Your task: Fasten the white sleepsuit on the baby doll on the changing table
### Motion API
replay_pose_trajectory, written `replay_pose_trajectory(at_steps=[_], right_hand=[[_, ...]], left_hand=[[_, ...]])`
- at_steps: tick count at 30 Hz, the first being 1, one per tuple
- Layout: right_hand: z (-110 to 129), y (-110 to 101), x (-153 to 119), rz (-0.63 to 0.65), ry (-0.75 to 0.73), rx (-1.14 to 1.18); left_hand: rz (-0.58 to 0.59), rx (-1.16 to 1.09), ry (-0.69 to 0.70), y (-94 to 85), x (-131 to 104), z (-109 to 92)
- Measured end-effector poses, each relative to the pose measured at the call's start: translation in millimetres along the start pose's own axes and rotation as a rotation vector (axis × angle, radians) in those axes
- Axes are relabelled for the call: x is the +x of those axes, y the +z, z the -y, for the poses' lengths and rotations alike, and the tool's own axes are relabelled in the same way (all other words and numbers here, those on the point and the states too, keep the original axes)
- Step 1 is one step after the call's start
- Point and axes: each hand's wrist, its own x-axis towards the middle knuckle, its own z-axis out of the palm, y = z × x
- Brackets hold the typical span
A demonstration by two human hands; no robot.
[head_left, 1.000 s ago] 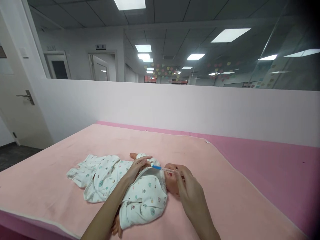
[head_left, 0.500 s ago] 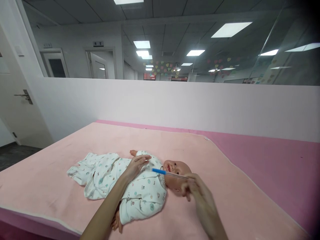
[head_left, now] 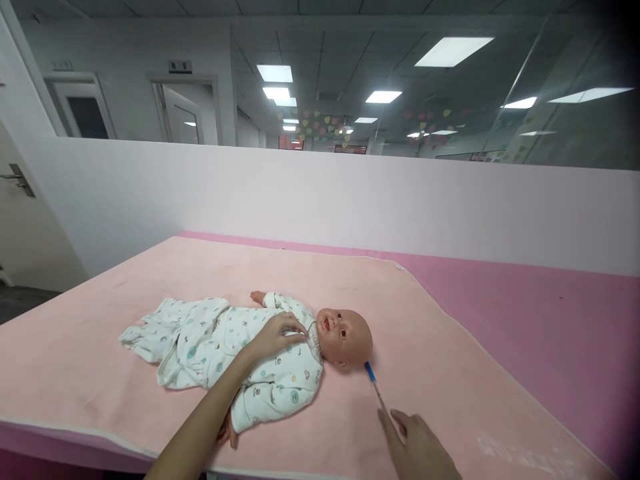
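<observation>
L hand [head_left: 276, 333] rests palm-down on the chest of the baby doll [head_left: 260, 350], fingers bent and spread over the collar of its printed white romper [head_left: 210, 343], not clamped on anything. Doll lies on its back near the middle of the pink mat [head_left: 450, 373], head [head_left: 345, 337] toward the R edge, legs toward the L edge, 1 bare hand poking out near the front edge.

R hand [head_left: 417, 447] sits low by the mat's front edge, R of the doll. Fingers extended; fingertips meet the rear end of a thin thermometer [head_left: 375, 387] w/ a blue tip. Can't tell if it's pinched or just touched, as that end is hidden at the fingertips. The blue tip points up toward the doll's head and lies just beside it, below the ear side.

Mat covers a deeper pink tabletop [head_left: 550, 313], seen along the far and R sides. White partition wall [head_left: 350, 207] stands behind the far edge, w/ glass above.
</observation>
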Motion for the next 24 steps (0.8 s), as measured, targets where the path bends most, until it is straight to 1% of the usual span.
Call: replay_pose_trajectory(at_steps=[3, 4, 6, 7, 8, 9, 11, 13, 15, 19, 22, 24], right_hand=[[37, 1, 14, -0.245, -0.11, -0.024], [53, 4, 20, -0.277, -0.181, 0.019], [86, 16, 32, -0.262, -0.372, 0.159], [102, 25, 38, -0.234, -0.456, 0.189], [117, 34, 43, -0.247, -0.518, 0.184], [129, 45, 48, -0.265, -0.562, 0.168], [146, 63, 54, -0.281, -0.579, 0.158], [152, 76, 55, -0.306, -0.56, 0.155], [151, 82, 53, -0.328, -0.531, 0.149], [146, 82, 48, -0.316, -0.482, 0.205], [146, 81, 46, -0.307, -0.465, 0.35], [146, 83, 46, -0.33, -0.474, 0.441]], left_hand=[[-0.046, -0.134, -0.058, -2.0, -1, -1], [-0.06, -0.179, -0.077, -2.7, -2, -1], [-0.08, -0.252, -0.104, -3.9, -2, 0], [-0.086, -0.278, -0.113, -4.3, -2, 1], [-0.091, -0.296, -0.118, -4.5, -2, 2], [-0.097, -0.306, -0.123, -4.7, -2, 2], [-0.109, -0.316, -0.13, -4.9, -2, 4], [-0.127, -0.326, -0.139, -5.3, -1, 5], [-0.131, -0.341, -0.15, -5.8, -1, 6], [-0.122, -0.333, -0.16, -7.1, -2, 7], [-0.125, -0.318, -0.149, -7.0, -2, 7], [-0.116, -0.321, -0.146, -6.2, -3, 7]])
